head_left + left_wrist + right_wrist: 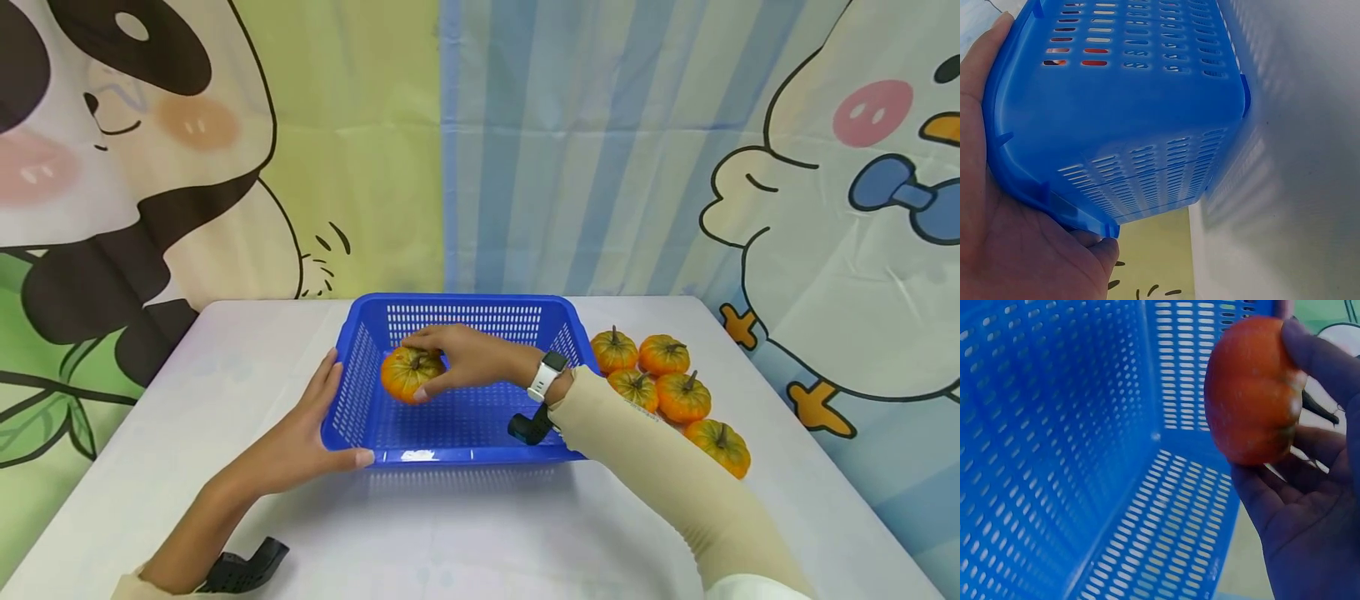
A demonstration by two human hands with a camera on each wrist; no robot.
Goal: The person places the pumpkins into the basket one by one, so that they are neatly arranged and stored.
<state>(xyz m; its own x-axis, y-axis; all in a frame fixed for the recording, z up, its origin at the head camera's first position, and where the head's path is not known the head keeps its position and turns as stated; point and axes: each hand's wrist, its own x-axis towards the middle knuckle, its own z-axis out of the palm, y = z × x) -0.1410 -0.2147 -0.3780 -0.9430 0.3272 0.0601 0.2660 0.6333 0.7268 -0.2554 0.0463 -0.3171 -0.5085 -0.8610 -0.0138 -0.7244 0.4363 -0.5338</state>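
Right grip holds pumpkin, left grip basket (sleeve partly blocks other pumpkins).

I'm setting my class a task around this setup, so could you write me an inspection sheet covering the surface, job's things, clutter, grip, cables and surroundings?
Surface: white table, with faint shadows near the basket.
Job's things: blue basket on the table; one pumpkin held over its left half; five other pumpkins showing to its right.
Clutter: nothing seen.
Left-hand grip: touches the basket's near left corner.
Right-hand grip: holds the one pumpkin; watch on that wrist.
Cables: nothing seen.
Surroundings: curtain behind, with a cartoon panda and white bird.
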